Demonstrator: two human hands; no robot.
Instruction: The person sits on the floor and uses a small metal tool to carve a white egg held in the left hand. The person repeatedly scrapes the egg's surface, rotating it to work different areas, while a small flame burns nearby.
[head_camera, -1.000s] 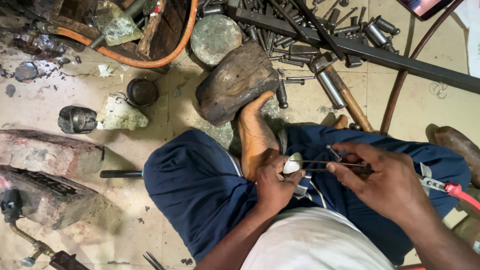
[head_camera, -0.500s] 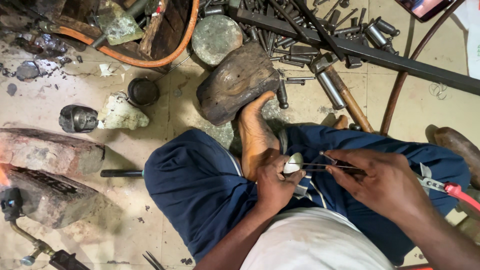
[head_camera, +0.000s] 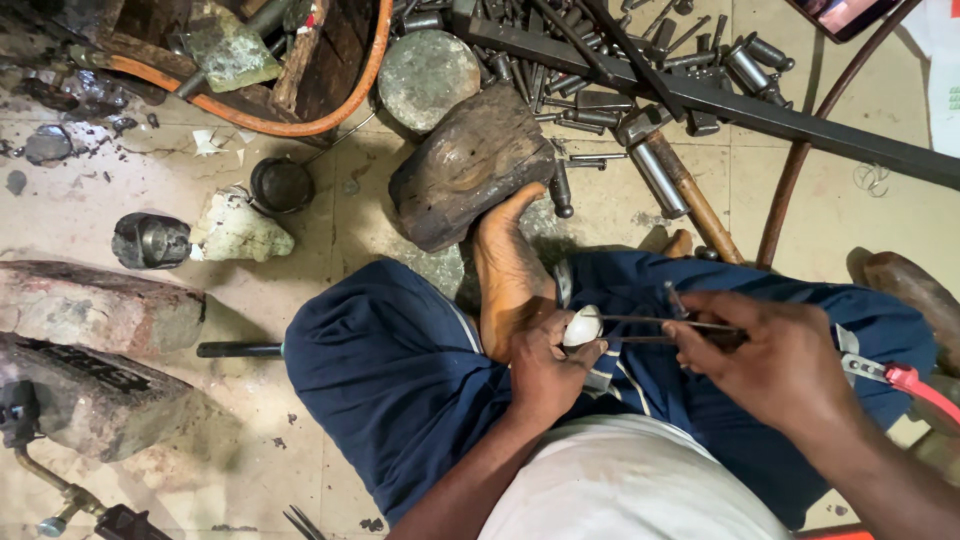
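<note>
- White, smooth, rounded piece (head_camera: 583, 325) sits pinched in the left hand (head_camera: 545, 365) over the lap.
- Right hand (head_camera: 780, 355) grips thin metal tongs (head_camera: 655, 330), tips touching the piece.
- Both hands unmoved since earlier.
- Wooden block (head_camera: 470, 165) lies beyond.

the person wears loose dark navy blue trousers (head_camera: 400, 370) with thin pale side stripes, a plain white shirt (head_camera: 630, 490), bare arms and one bare foot (head_camera: 505, 265).
</note>
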